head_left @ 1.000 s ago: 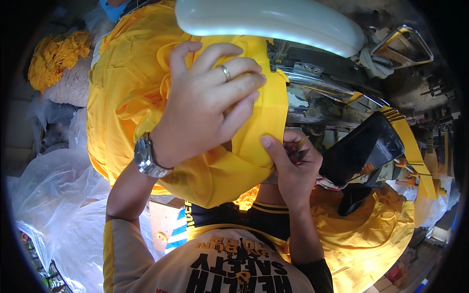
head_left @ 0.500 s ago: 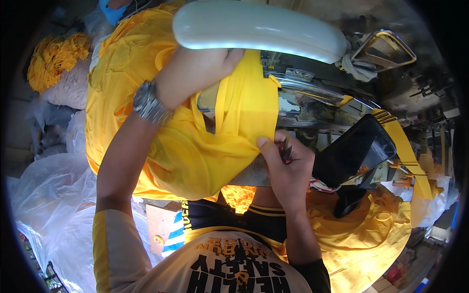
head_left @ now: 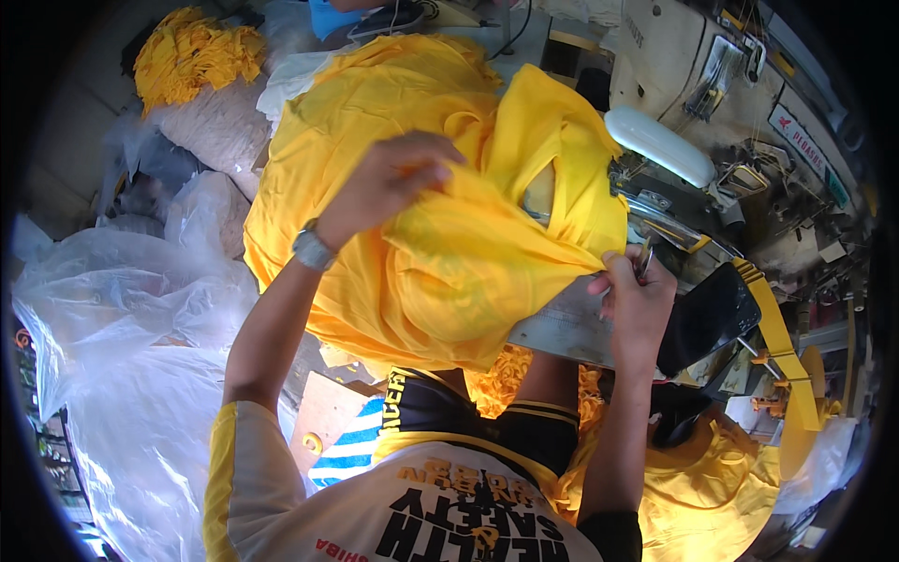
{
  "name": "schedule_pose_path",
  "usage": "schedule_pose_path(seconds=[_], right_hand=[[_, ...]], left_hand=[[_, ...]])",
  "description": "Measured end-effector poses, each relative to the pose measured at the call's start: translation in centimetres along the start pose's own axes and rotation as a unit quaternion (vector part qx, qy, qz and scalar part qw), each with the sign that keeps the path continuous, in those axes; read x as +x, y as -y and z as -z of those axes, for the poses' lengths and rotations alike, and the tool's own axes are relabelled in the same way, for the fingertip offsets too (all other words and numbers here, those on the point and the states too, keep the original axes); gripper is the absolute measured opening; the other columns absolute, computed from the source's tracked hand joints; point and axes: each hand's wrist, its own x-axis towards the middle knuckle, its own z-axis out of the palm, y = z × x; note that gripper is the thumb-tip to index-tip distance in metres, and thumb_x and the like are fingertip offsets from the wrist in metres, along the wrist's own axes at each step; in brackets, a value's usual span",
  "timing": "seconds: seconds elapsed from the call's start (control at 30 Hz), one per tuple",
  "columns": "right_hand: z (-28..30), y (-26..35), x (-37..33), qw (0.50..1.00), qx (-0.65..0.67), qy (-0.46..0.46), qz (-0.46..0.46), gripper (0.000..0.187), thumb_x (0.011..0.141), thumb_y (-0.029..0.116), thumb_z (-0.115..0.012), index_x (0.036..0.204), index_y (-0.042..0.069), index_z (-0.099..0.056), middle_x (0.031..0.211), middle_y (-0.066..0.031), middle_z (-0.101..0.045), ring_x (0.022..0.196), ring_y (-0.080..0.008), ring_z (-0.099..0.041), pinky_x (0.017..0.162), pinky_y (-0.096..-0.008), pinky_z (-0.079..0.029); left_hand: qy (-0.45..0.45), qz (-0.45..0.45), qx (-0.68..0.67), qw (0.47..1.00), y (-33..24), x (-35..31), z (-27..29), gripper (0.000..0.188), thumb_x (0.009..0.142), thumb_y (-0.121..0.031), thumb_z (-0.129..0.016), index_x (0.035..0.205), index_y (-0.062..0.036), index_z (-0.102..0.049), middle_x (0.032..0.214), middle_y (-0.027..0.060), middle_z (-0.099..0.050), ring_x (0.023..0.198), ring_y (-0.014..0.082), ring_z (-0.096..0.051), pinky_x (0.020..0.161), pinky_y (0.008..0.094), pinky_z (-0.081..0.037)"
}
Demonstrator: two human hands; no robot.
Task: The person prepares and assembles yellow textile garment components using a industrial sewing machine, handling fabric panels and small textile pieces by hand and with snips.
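Note:
A large piece of yellow fabric [head_left: 459, 272] lies bunched over the sewing machine's work surface. My left hand [head_left: 379, 187], slightly blurred, has its fingers curled on a raised fold of it. At the fabric's right corner, my right hand [head_left: 639, 298] pinches the cloth between thumb and finger. Small metal thread snips [head_left: 644, 259] are tucked in that same hand, blades upward. Between the two hands the cloth is drawn taut. Part of the fabric lies beside the sewing machine's [head_left: 674, 56] metal bed, just beneath a pale rounded cover [head_left: 660, 147].
A black phone [head_left: 709, 318] stands right of my right hand, beside a hanging yellow strip [head_left: 775, 323]. More yellow cloth [head_left: 693, 487] is heaped at the lower right. Clear plastic sheeting [head_left: 140, 309] spreads on the left, below a yellow bundle [head_left: 197, 56].
My left hand has come away from beside the machine, back across the cloth, lifting a fold. My right hand keeps its pinch on the corner. The view has shifted, showing more of the machine.

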Motion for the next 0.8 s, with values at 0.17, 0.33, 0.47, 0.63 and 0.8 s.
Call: schedule_pose_path(seconds=[0.17, 0.33, 0.47, 0.63, 0.8], right_hand=[[0.2, 0.2, -0.1, 0.997, 0.068, 0.017, -0.031, 0.01, 0.083, 0.008, -0.06, 0.078, -0.001, -0.063, 0.055, -0.0039, -0.059, 0.04, -0.0043, -0.046, 0.038, -0.0201, -0.034], [0.1, -1.3, -3.0, 0.998, 0.064, 0.022, -0.006, 0.009, 0.083, 0.005, -0.065, 0.079, -0.002, -0.062, 0.062, -0.0021, -0.059, 0.039, -0.0051, -0.047, 0.037, -0.0209, -0.035], [0.3, -3.6, -4.9, 0.998, 0.062, 0.01, 0.007, 0.012, 0.088, 0.008, -0.067, 0.086, -0.004, -0.062, 0.062, -0.0005, -0.057, 0.043, -0.0039, -0.048, 0.039, -0.0203, -0.036], [0.2, -4.8, -5.2, 0.979, 0.173, 0.094, -0.05, 0.012, 0.094, 0.012, -0.061, 0.093, 0.0, -0.063, 0.06, 0.0018, -0.052, 0.041, -0.0046, -0.042, 0.041, -0.0232, -0.04], [-0.5, -4.6, -6.3, 0.899, 0.355, 0.198, -0.165, 0.009, 0.093, 0.01, -0.063, 0.094, 0.002, -0.06, 0.055, 0.0027, -0.047, 0.038, -0.006, -0.036, 0.04, -0.0251, -0.041]], left_hand=[[0.082, -0.171, 0.178, 0.966, -9.3, -8.4, 2.2, 0.008, 0.086, -0.004, -0.064, 0.094, -0.006, -0.066, 0.086, 0.0056, -0.065, 0.075, 0.0197, -0.064, 0.072, 0.0326, -0.052], [0.259, -0.032, -0.152, 0.953, -15.7, -7.1, 2.3, 0.063, 0.069, -0.03, -0.079, 0.122, -0.005, -0.056, 0.119, 0.0108, -0.06, 0.105, 0.0282, -0.06, 0.092, 0.0388, -0.045], [0.154, -0.089, 0.146, 0.973, -6.3, -4.8, 1.8, 0.117, 0.055, -0.049, -0.083, 0.15, -0.0105, -0.027, 0.142, 0.012, -0.047, 0.129, 0.036, -0.043, 0.106, 0.0466, -0.03], [0.224, -0.019, 0.088, 0.97, -4.8, -5.6, -3.8, 0.095, 0.057, -0.028, -0.08, 0.143, -0.0127, -0.041, 0.115, 0.0116, -0.059, 0.104, 0.0349, -0.057, 0.088, 0.0443, -0.043], [-0.106, -0.188, 0.332, 0.918, -3.5, -10.5, 0.6, 0.049, 0.056, -0.007, -0.073, 0.105, -0.0052, -0.067, 0.091, 0.011, -0.058, 0.081, 0.0279, -0.058, 0.064, 0.0389, -0.046]])
